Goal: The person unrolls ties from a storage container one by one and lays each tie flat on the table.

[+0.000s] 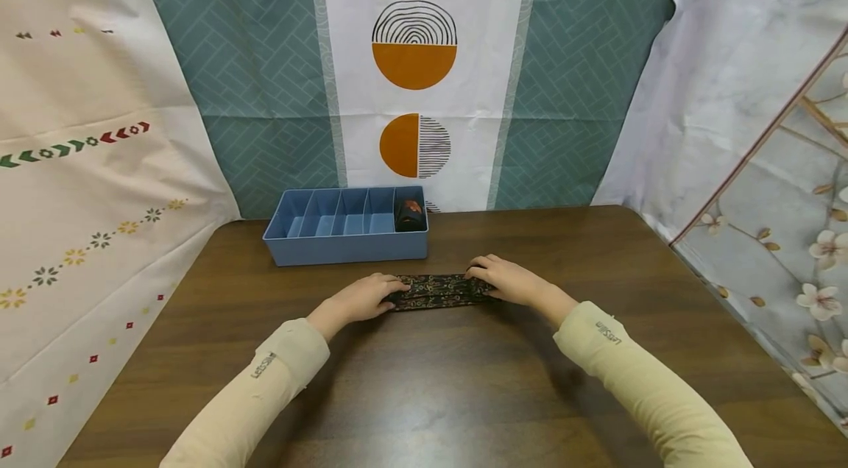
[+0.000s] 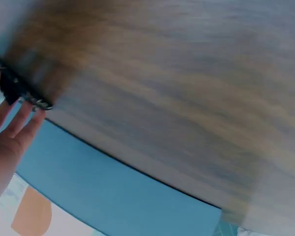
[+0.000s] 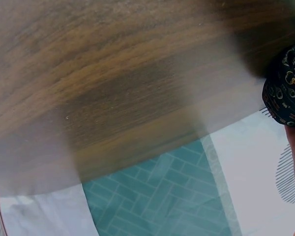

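Observation:
A folded strip of black cloth (image 1: pixel 430 291) with a small gold and coloured pattern lies crosswise on the brown table. My left hand (image 1: pixel 361 299) pinches its left end between thumb and fingers. At the opposite end my right hand (image 1: pixel 506 280) grips the cloth, which looks thick and rounded there in the right wrist view, patterned cloth (image 3: pixel 287 93) bulging past the fingers. Only a dark corner of the cloth (image 2: pixel 27 93) shows in the left wrist view, against the fingertips. Whether the right end is rolled or just folded, I cannot tell.
Behind the hands stands a blue divided box (image 1: pixel 347 246) with several compartments. A dark rolled cloth (image 1: pixel 411 215) with an orange motif sits in its rightmost one. Patterned curtains (image 1: pixel 265 71) hang along the table's back and sides.

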The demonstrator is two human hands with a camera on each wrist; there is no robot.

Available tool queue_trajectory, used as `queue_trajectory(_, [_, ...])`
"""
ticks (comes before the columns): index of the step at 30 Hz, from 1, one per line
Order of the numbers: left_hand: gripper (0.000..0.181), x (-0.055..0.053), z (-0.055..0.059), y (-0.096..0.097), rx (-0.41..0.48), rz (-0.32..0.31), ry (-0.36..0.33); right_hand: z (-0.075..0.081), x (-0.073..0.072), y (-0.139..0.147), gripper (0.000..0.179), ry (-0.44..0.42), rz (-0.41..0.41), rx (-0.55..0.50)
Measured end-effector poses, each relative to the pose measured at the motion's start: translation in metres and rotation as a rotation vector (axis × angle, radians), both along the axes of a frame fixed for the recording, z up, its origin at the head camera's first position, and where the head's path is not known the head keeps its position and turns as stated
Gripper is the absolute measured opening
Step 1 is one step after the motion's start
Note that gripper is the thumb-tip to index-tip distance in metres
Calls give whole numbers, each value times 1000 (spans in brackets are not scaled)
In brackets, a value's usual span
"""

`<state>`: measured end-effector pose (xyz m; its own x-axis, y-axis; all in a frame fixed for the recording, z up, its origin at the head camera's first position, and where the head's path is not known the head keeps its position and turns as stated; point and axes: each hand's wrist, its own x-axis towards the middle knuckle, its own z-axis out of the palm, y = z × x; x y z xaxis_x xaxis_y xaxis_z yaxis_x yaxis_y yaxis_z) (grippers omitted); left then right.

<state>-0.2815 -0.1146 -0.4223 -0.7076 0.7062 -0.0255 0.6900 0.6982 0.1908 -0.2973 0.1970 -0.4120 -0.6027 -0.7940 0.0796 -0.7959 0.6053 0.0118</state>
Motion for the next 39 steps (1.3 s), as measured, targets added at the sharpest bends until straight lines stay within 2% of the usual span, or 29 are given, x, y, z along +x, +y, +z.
queue_trajectory(7, [39, -2, 6, 17, -70, 21, 55, 2, 0, 1, 39, -24, -7, -16])
queue_trajectory(19, [39, -3, 7, 57, -56, -26, 26, 2, -1, 1, 42, -27, 9, -9])
queue_trajectory(24, [43, -4, 6, 71, -90, -38, -2, 4, -2, 1, 44, -33, 3, 11])
queue_trajectory(33, [40, -6, 3, 80, -86, -49, 42, 6, -1, 2, 40, -63, -27, 23])
queue_trajectory(39, [39, -8, 1, 81, -83, -55, 49, 11, 0, 2, 40, -81, -49, 44])
